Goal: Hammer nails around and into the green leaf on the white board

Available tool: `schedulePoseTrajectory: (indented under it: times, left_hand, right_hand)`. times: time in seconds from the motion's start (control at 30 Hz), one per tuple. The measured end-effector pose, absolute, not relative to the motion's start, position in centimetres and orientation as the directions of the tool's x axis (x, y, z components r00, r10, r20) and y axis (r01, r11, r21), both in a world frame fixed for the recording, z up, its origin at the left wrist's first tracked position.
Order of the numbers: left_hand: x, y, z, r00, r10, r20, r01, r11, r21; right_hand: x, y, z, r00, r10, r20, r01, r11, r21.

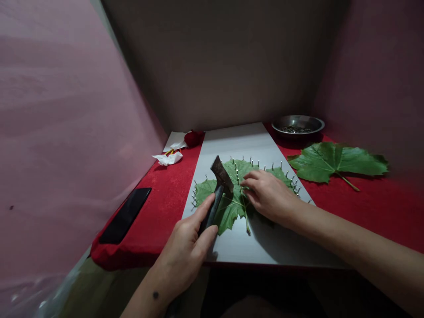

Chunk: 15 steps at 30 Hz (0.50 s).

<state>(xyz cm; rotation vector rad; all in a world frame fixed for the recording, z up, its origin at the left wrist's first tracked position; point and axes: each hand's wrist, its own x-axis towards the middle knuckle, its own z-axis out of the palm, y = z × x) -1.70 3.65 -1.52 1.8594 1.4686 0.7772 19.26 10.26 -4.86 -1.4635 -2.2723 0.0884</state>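
Observation:
My left hand (194, 240) is wrapped around the dark handle of a hammer (221, 175), whose rusty head hovers over a green leaf (232, 211). The broad, lobed leaf lies on a pale board (236, 139). Upright nails (251, 160) stand along much of its outer edge, and a few more (237, 176) follow its middle vein. My right hand (270, 192) rests over the right part of the leaf, fingers curled and pressed together close to the middle vein. What its fingertips pinch, if anything, is hidden.
A metal bowl (298, 125) of nails stands at the back right. In front of it, a second leaf (334, 161) lies on the red cloth (357, 212). A black phone (126, 215), crumpled white tissue (168, 159) and a dark red object (194, 138) are on the left.

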Motion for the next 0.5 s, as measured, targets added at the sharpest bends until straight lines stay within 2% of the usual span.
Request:
schedulePoseTrajectory:
  times: [0.1, 0.17, 0.3, 0.5]
  left_hand:
    - [-2.0, 3.8, -1.3, 0.218, 0.974, 0.060, 0.593, -0.181, 0.785]
    - [-1.9, 4.0, -1.2, 0.220, 0.975, 0.042, 0.588, -0.167, 0.792]
    - [-1.7, 4.2, -1.2, 0.236, 0.971, 0.026, 0.584, -0.163, 0.795]
    - [-0.8, 4.5, -1.2, 0.258, 0.965, 0.044, 0.598, -0.195, 0.778]
  right_hand:
    - [19.2, 9.3, -6.1, -0.408, 0.848, 0.339, 0.865, 0.477, -0.154]
    - [19.1, 8.7, -6.9, -0.426, 0.836, 0.346, 0.863, 0.490, -0.121]
    - [18.9, 7.8, -7.0, -0.428, 0.830, 0.356, 0.862, 0.494, -0.116]
    - [18.9, 8.3, -7.5, -0.418, 0.869, 0.266, 0.862, 0.471, -0.184]
